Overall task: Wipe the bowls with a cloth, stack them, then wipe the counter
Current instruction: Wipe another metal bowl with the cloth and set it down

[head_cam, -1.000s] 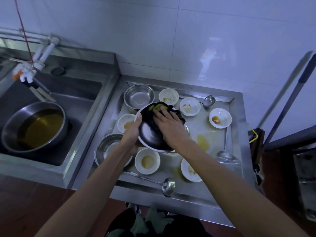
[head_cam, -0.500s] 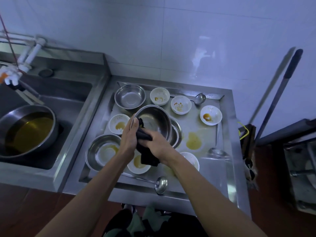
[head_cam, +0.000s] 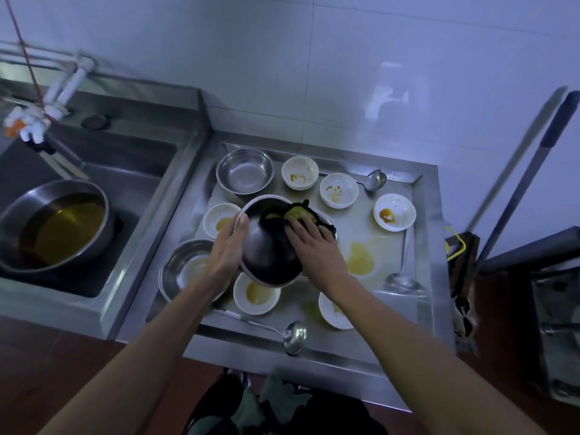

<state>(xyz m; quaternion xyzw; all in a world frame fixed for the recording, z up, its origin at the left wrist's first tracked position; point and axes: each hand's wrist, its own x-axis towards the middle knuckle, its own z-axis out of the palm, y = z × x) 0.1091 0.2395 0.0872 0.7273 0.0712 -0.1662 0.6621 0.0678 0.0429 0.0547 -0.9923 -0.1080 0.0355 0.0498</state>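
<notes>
L hand (head_cam: 226, 250) grips rim of steel bowl (head_cam: 266, 252), tilted above counter (head_cam: 389, 246). R hand (head_cam: 309, 243) flat, presses dark cloth (head_cam: 301, 215) on it. Risk: greasy rim slips (one-hand hold), drops onto white bowl (head_cam: 256, 293) just below grip.

No legible text anywhere.

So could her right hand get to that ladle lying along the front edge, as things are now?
Probably yes, once it lets go. The right hand is pressing the dark cloth on the held steel bowl; the ladle lies uncovered just below, nothing over it.
</notes>
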